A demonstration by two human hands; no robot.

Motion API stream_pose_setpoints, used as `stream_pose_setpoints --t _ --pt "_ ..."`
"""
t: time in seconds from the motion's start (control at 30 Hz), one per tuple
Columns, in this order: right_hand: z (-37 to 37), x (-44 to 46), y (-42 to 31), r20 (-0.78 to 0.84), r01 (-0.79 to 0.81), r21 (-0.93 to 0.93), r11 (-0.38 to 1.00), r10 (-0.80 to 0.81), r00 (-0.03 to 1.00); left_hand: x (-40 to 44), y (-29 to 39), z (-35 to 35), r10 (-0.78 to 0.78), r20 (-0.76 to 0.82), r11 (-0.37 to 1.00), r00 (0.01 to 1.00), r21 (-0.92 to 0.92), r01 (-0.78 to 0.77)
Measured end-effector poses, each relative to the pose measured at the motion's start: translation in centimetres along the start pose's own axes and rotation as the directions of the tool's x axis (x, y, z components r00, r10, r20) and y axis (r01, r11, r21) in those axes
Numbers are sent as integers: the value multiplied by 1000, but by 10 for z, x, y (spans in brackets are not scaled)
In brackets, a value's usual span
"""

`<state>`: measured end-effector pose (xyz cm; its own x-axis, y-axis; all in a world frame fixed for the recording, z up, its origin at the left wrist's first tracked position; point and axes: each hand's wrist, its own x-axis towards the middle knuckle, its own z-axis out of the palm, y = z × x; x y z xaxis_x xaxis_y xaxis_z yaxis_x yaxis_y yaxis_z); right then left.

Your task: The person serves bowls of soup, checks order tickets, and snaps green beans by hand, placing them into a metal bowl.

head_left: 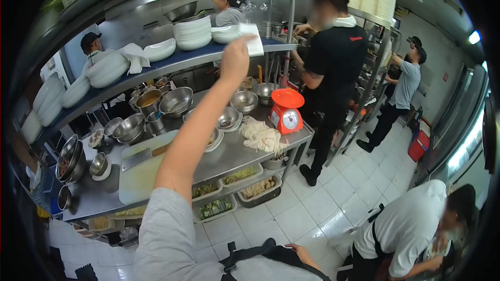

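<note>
while left hand (236, 58) pinches white slip (254, 45), forearm (200, 130) partly blocks bowls (229, 118) — right hand (300, 254), grip unclear

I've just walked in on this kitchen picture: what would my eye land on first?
Probably the wearer's bare left arm slanting across the middle, its left hand holding up a blurred white sheet by the shelf. Next, the bright red scale at the right end of the steel table, beside a crumpled pale cloth. Then the cleaver lying on the pale cutting board.
</note>
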<state>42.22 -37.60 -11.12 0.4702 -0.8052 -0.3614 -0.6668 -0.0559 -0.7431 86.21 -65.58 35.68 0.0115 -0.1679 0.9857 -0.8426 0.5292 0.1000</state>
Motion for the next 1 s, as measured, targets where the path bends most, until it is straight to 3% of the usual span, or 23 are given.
stream_pose_setpoints --t 0.07,0.13,0.23,0.37,0.43,0.53,0.57,0.6,0.67,0.7,0.8,0.87,0.9,0.93,0.97,1.0 --pt "-17 35 10 1 -25 -28 999 25 1000 42 -18 4 -199 -19 979 980 32 200" --pt "-28 67 17 23 -41 24 999 41 999 77 -50 14 -140 -70 989 988 42 143" --pt "-47 112 13 59 -57 -21 998 58 997 123 -95 32 -244 -144 958 959 117 261" --pt "-47 148 28 -58 -244 277 930 269 961 168 -142 71 -280 -266 914 923 221 341" --pt "-26 148 62 -158 -294 436 851 393 906 180 -142 83 -277 -328 908 903 217 358" --pt "5 107 47 -284 -231 660 715 522 805 197 -146 100 -217 -462 935 860 156 320" --pt "14 89 38 -288 -219 700 680 550 784 203 -147 103 -263 -460 907 848 183 380" --pt "64 80 95 -192 -292 755 587 624 757 201 -145 104 -279 -455 902 846 178 393" --pt "156 50 184 4 -380 841 385 698 716 184 -158 116 -4 -533 919 846 332 214" --pt "173 30 174 101 -403 871 281 700 707 170 -141 115 7 -503 932 864 316 177" --pt "190 -58 119 -67 -669 653 356 907 416 77 -68 84 -140 -288 990 948 -42 133" --pt "202 -85 83 -167 -781 523 340 940 298 5 -3 118 -104 -349 948 931 -319 -14" --pt "199 -91 69 -234 -782 529 329 943 238 -40 43 122 -330 -113 767 937 -611 197" --pt "185 -103 47 -368 -731 596 333 922 120 -86 83 140 -262 205 645 943 -690 329" --pt "206 -108 69 -576 -563 672 481 817 10 -139 123 156 -120 480 548 869 -698 461" --pt "199 -112 65 -573 -609 698 377 804 -159 -170 170 150 42 685 423 727 -672 608"
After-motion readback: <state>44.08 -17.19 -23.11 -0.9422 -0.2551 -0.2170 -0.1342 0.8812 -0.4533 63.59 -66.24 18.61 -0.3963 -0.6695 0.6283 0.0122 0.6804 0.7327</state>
